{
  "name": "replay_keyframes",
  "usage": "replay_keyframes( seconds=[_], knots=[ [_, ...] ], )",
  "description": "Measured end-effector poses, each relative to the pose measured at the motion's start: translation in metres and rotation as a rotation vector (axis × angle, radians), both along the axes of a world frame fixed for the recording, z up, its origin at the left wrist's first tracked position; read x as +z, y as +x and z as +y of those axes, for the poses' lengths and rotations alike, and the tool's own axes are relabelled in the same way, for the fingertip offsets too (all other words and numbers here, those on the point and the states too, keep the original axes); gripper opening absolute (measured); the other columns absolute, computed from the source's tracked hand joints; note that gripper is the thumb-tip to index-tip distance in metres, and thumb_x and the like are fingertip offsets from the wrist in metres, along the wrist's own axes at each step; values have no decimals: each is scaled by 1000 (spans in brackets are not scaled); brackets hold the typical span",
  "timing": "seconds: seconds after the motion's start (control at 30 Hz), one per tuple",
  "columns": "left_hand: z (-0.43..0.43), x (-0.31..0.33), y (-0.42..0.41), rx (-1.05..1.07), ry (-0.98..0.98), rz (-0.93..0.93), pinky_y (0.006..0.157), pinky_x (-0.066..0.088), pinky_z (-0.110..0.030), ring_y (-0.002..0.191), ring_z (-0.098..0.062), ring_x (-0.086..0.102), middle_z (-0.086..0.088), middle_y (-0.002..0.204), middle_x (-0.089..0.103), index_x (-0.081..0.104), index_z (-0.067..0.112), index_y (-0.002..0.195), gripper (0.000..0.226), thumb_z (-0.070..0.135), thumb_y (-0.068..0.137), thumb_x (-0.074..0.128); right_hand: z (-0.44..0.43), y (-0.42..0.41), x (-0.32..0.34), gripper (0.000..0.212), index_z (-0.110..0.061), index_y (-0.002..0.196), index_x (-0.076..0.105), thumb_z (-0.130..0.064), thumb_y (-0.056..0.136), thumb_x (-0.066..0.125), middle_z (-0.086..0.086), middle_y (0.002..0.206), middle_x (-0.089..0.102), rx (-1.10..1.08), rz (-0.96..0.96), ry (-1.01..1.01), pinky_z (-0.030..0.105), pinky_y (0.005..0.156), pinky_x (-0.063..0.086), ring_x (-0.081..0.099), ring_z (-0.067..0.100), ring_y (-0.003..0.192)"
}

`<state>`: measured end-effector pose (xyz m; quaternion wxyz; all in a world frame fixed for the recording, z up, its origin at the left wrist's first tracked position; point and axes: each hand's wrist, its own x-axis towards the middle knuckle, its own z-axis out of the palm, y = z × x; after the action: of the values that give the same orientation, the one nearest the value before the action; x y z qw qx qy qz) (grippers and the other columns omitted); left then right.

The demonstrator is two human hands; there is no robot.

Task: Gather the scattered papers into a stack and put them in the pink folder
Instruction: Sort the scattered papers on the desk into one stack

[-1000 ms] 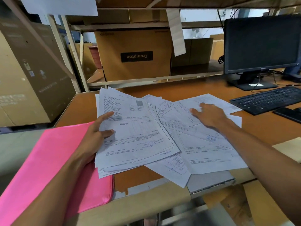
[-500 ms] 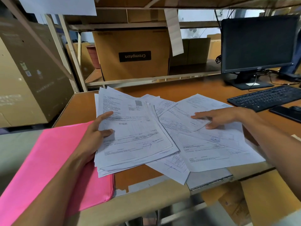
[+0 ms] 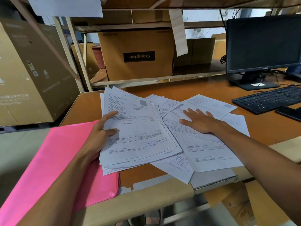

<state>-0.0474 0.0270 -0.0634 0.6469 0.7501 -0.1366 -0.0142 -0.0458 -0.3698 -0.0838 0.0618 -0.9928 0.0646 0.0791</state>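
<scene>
You worked in a stockroom office: cardboard cartons (image 3: 138,56) filled metal shelving (image 3: 156,78), while a monitor (image 3: 262,44), keyboard (image 3: 268,99) and printed invoices (image 3: 138,132) crowded the orange tabletop (image 3: 268,128).

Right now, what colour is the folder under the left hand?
Bright pink folder, plain, seen in the head view.

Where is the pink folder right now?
The flat pink folder lies at the desk's near left corner in the head view, under the left hand and the edge of the held white paper stack.

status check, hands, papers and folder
Left hand grips the gathered stack. Right hand flat on loose papers. Pink folder shut, nothing blocking.
</scene>
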Motion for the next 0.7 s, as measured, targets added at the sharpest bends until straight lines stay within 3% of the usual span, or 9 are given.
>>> replay_keyframes(
  seconds=[0.1, 0.23, 0.33, 0.4, 0.47, 0.5, 0.57, 0.7],
  knots=[
    [2, -1, 0, -1, -8, 9, 95, 56, -34, 124, -16, 62, 9, 143, 59, 58, 32, 144, 62, -10, 98, 56, -21, -16, 3, 78, -48, 159, 4, -82, 90, 19, -19, 168, -3, 67, -4, 52, 48, 125, -3, -4, 11, 156],
    [3, 0, -1, -2, -13, 12, 91, 55, -29, 123, -11, 61, 11, 142, 58, 58, 31, 144, 61, -10, 98, 56, -47, -33, 4, 65, -57, 154, 14, -75, 92, 28, -27, 165, 5, 146, -7, 150, 46, 124, -6, -2, 4, 155],
    [2, 0, -1, -1, -9, 7, 89, 54, -27, 122, -7, 60, 13, 140, 58, 59, 32, 143, 62, -10, 98, 57, -64, -43, 22, 50, -58, 149, 25, -54, 102, 41, -33, 159, 9, 198, 67, 201, 44, 121, -6, -2, 1, 152],
    [2, -1, 0, 10, -1, 4, 91, 54, -29, 121, -8, 61, 13, 139, 59, 59, 32, 143, 61, -9, 98, 57, -75, -40, 32, 46, -50, 148, 35, -34, 107, 48, -27, 158, 13, 101, 32, 94, 46, 123, 6, 7, 6, 151],
    [2, -2, 2, 13, 1, 7, 100, 53, -37, 124, -14, 61, 10, 142, 59, 60, 34, 142, 61, -8, 98, 58, -80, -32, 30, 44, -36, 146, 41, -24, 104, 48, -4, 159, 39, -139, -134, -45, 51, 117, 29, 36, 25, 145],
    [2, -2, 2, 12, 1, 8, 105, 52, -42, 126, -17, 60, 9, 144, 58, 61, 35, 141, 61, -8, 98, 59, -79, -28, 27, 47, -28, 149, 38, -31, 103, 46, 7, 154, 47, -293, -196, -70, 52, 112, 36, 43, 33, 138],
    [3, -4, 5, 10, 8, 6, 109, 50, -47, 130, -21, 59, 8, 146, 57, 62, 36, 140, 61, -7, 97, 59, -63, -23, 18, 73, -17, 157, 24, -59, 99, 35, 18, 153, 44, -580, -171, -23, 57, 115, 29, 38, 43, 140],
    [5, -6, 9, 9, 23, 2, 113, 46, -52, 135, -24, 55, 8, 149, 55, 64, 40, 137, 61, -6, 96, 61, -32, -13, 8, 107, -19, 153, 30, -92, 76, 22, 14, 151, 46, -742, -60, -5, 64, 116, 9, 26, 46, 146]
  ],
)
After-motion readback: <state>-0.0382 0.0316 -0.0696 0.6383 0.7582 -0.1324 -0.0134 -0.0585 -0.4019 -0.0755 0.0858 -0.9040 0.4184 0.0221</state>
